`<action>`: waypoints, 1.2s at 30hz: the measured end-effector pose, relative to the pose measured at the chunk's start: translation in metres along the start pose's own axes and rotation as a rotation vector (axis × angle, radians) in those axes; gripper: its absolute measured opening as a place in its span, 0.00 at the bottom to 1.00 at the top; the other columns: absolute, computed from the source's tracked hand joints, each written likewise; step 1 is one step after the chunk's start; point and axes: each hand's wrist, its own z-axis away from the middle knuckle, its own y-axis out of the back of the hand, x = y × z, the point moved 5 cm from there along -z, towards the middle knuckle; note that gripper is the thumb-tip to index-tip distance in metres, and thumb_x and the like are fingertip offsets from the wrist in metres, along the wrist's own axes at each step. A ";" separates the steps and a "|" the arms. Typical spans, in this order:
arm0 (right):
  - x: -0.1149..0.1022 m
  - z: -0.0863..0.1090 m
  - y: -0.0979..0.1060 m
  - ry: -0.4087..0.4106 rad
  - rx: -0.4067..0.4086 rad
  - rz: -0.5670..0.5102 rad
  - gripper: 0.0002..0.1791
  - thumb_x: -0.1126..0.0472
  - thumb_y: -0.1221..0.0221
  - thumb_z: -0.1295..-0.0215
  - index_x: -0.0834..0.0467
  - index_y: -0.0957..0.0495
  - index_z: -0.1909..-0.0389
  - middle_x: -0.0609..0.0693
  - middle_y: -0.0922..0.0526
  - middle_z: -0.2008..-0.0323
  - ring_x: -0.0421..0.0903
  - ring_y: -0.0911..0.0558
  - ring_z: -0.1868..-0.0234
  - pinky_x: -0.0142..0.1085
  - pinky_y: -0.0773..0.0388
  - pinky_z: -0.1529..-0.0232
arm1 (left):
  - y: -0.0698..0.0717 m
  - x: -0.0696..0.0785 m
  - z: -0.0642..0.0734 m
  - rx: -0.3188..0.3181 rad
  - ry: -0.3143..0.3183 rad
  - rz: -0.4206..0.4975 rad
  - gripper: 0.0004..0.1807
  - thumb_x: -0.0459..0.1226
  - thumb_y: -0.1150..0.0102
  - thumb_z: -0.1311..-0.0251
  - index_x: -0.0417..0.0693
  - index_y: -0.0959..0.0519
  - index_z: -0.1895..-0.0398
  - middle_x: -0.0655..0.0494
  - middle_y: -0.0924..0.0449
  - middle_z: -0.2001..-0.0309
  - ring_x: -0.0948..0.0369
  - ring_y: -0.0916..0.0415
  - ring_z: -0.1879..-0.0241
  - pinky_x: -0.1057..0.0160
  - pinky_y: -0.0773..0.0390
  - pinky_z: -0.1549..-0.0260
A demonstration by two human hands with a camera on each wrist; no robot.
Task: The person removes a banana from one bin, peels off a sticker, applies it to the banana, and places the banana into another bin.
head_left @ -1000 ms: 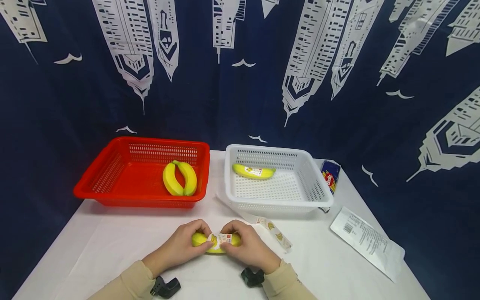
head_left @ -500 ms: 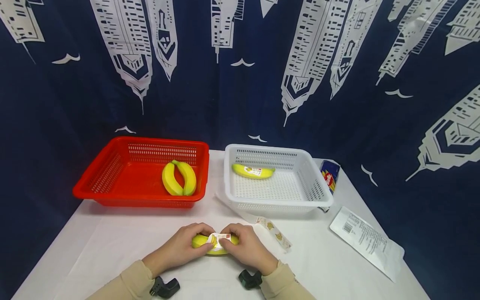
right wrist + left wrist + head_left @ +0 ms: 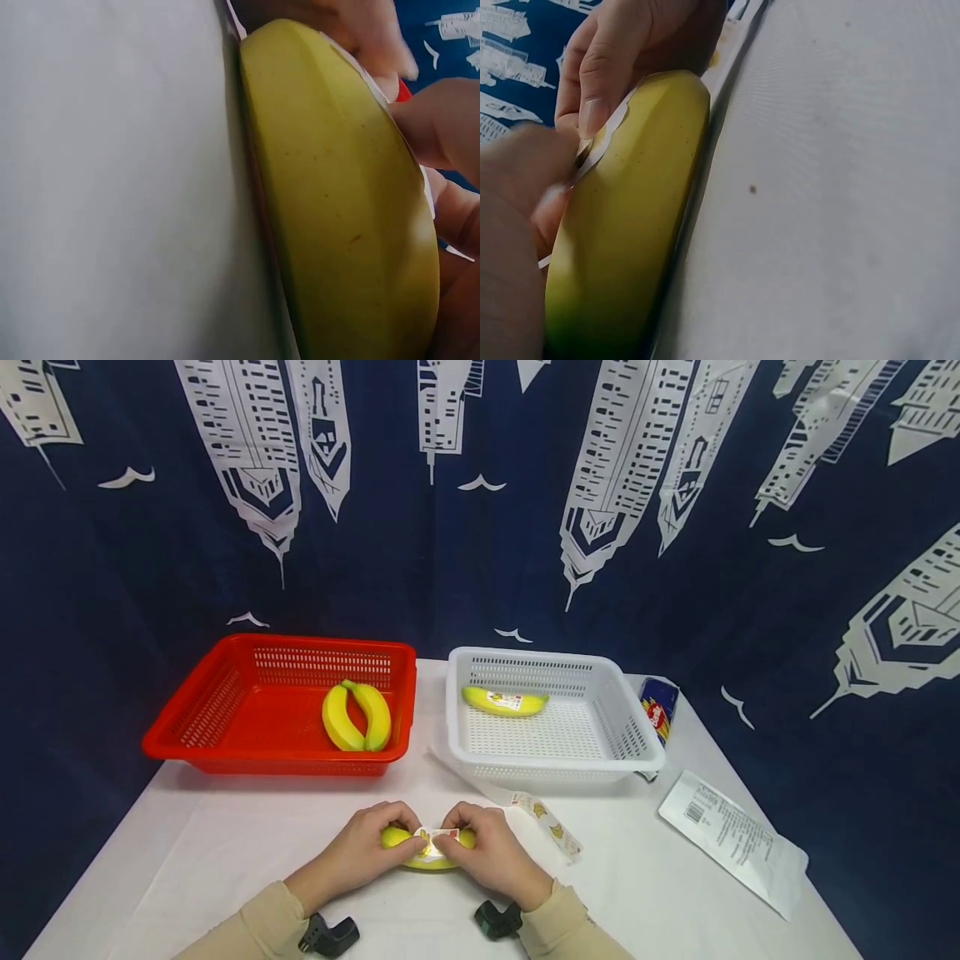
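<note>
Compared with the earlier head views, change is slight: both thumbs have shifted over the banana-printed label (image 3: 429,850), and the held banana (image 3: 630,225) remains on the white tablecloth (image 3: 225,860), at the person's side of both baskets. Left hand (image 3: 363,845): gripping the held banana, fingers behind, thumb on the label's left part. Right hand (image 3: 493,853): gripping the other end likewise, thumb across the label. In my judgement the label is being pressed down; the left wrist view shows its edge lifted by the fingers, so adhesion appears incomplete.

Containers: the red plastic basket (image 3: 292,762), at left, holds two bananas (image 3: 378,718), their upper tips meeting, no label seen on either. The white plastic basket (image 3: 551,766), at right, holds one labelled banana (image 3: 498,710), lying crosswise near the back wall. A strip of banana labels (image 3: 555,832) lies before the white plastic basket. Contents of both baskets unchanged
</note>
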 end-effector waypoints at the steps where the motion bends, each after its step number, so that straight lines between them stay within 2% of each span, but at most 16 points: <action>1: 0.000 0.000 -0.001 0.013 0.003 0.007 0.07 0.58 0.31 0.37 0.46 0.20 0.68 0.36 0.18 0.71 0.34 0.28 0.73 0.25 0.30 0.68 | 0.000 0.000 0.000 0.001 0.010 0.000 0.09 0.50 0.28 0.39 0.69 0.22 0.66 0.74 0.22 0.67 0.70 0.25 0.62 0.65 0.25 0.57; 4: 0.000 0.000 -0.002 0.012 0.006 0.008 0.07 0.59 0.31 0.36 0.46 0.20 0.68 0.36 0.18 0.72 0.32 0.28 0.73 0.24 0.30 0.69 | -0.001 0.000 -0.001 -0.008 0.033 -0.006 0.09 0.49 0.30 0.37 0.69 0.24 0.67 0.75 0.23 0.69 0.69 0.26 0.63 0.65 0.25 0.57; 8: 0.002 0.001 -0.003 -0.048 -0.002 -0.018 0.05 0.60 0.34 0.33 0.47 0.20 0.67 0.37 0.17 0.71 0.31 0.26 0.71 0.26 0.27 0.69 | -0.001 0.002 -0.001 -0.012 0.048 -0.004 0.08 0.45 0.32 0.35 0.66 0.24 0.67 0.75 0.22 0.69 0.69 0.26 0.63 0.65 0.26 0.57; 12: 0.002 0.000 -0.003 -0.087 -0.008 -0.024 0.04 0.60 0.35 0.31 0.48 0.20 0.66 0.37 0.16 0.69 0.32 0.24 0.69 0.27 0.26 0.67 | -0.001 0.004 -0.002 -0.013 0.032 0.023 0.07 0.44 0.33 0.33 0.64 0.24 0.61 0.75 0.20 0.66 0.70 0.23 0.61 0.64 0.23 0.53; 14: 0.002 0.001 -0.003 -0.097 -0.005 -0.023 0.04 0.60 0.35 0.31 0.49 0.20 0.65 0.38 0.16 0.69 0.33 0.24 0.69 0.28 0.25 0.66 | -0.001 0.005 -0.001 -0.016 -0.011 0.024 0.10 0.43 0.33 0.33 0.63 0.24 0.54 0.76 0.18 0.62 0.71 0.22 0.58 0.62 0.21 0.50; 16: 0.003 0.001 -0.003 -0.107 -0.001 -0.025 0.04 0.60 0.35 0.31 0.49 0.20 0.64 0.38 0.16 0.68 0.33 0.24 0.68 0.28 0.25 0.65 | 0.000 0.008 0.000 -0.022 -0.090 -0.013 0.15 0.44 0.32 0.34 0.63 0.23 0.48 0.76 0.18 0.57 0.71 0.21 0.54 0.60 0.20 0.46; 20: 0.002 0.001 -0.002 -0.105 0.016 -0.029 0.04 0.62 0.35 0.33 0.50 0.21 0.63 0.39 0.16 0.68 0.33 0.21 0.67 0.28 0.23 0.62 | 0.000 0.016 0.006 -0.013 -0.311 -0.182 0.24 0.48 0.25 0.41 0.65 0.19 0.42 0.72 0.20 0.46 0.68 0.22 0.48 0.57 0.20 0.46; 23: 0.002 0.000 -0.001 -0.108 0.028 -0.021 0.06 0.65 0.36 0.33 0.51 0.22 0.60 0.40 0.15 0.68 0.33 0.21 0.66 0.29 0.23 0.61 | 0.001 0.020 0.010 0.010 -0.422 -0.273 0.27 0.50 0.23 0.45 0.65 0.17 0.41 0.66 0.19 0.42 0.63 0.22 0.45 0.56 0.20 0.46; 25: 0.002 0.000 -0.001 -0.120 0.030 -0.010 0.07 0.66 0.38 0.32 0.51 0.23 0.59 0.40 0.15 0.68 0.33 0.21 0.67 0.29 0.24 0.63 | 0.001 0.021 0.011 0.015 -0.445 -0.301 0.26 0.49 0.23 0.45 0.66 0.16 0.41 0.63 0.18 0.41 0.61 0.21 0.44 0.55 0.20 0.46; 30: 0.003 0.001 0.000 -0.138 0.018 -0.006 0.07 0.67 0.41 0.30 0.51 0.23 0.58 0.40 0.15 0.67 0.34 0.21 0.66 0.29 0.25 0.61 | 0.000 0.018 0.010 -0.016 -0.408 -0.318 0.24 0.50 0.25 0.42 0.67 0.16 0.40 0.64 0.17 0.42 0.63 0.22 0.44 0.56 0.20 0.46; 32: 0.002 0.001 0.001 -0.127 0.010 -0.007 0.06 0.66 0.40 0.31 0.50 0.22 0.60 0.40 0.15 0.66 0.34 0.20 0.64 0.30 0.24 0.59 | 0.000 0.017 0.010 -0.018 -0.405 -0.314 0.24 0.49 0.26 0.41 0.67 0.16 0.40 0.66 0.17 0.44 0.64 0.22 0.45 0.56 0.20 0.46; 36: 0.001 0.002 0.003 -0.084 -0.012 0.005 0.06 0.61 0.34 0.36 0.47 0.20 0.63 0.38 0.15 0.65 0.35 0.19 0.61 0.31 0.21 0.56 | 0.000 0.017 0.009 0.003 -0.436 -0.299 0.24 0.48 0.25 0.41 0.61 0.15 0.41 0.67 0.16 0.47 0.64 0.20 0.47 0.57 0.19 0.48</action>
